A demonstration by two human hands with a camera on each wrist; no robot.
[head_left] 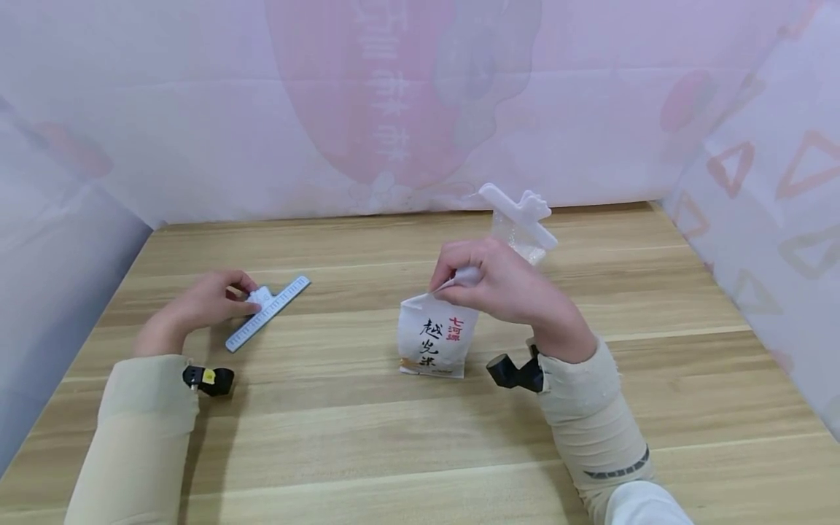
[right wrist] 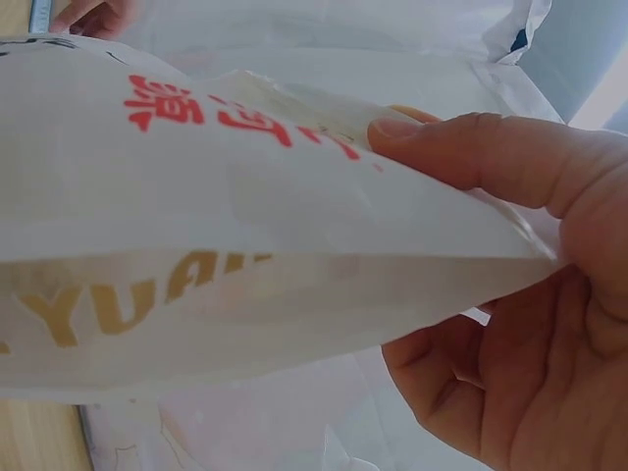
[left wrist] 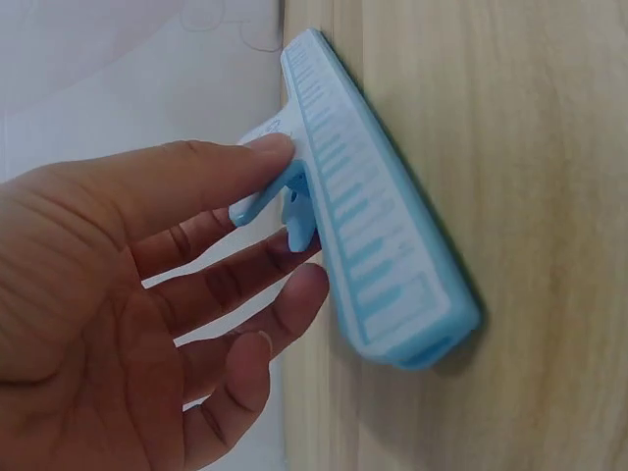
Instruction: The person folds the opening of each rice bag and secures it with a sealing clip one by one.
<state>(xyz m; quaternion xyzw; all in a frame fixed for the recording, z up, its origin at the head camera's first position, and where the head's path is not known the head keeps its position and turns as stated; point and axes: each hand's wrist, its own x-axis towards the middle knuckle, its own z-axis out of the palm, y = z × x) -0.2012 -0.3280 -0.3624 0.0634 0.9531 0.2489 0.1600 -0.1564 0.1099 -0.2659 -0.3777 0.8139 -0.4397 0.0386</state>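
Note:
My left hand (head_left: 213,299) pinches the handle of a light-blue bag clip (left wrist: 368,216) between thumb and fingers. The clip's long striped bar touches or lies close to the wooden table, slanting away to the right in the head view. Near the middle, my right hand (head_left: 495,281) grips the top edge of a small white rice bag (head_left: 433,343) printed with black and red characters. The bag is upright, its bottom at the table. In the right wrist view, the thumb presses on the bag's front, with fingers behind it partly hidden.
Behind the right hand, a white bag clip (head_left: 518,211) is fixed on a clear bag (head_left: 518,237) at the back of the wooden table (head_left: 341,437). Pale printed curtains (head_left: 197,131) stand along the table's back and sides.

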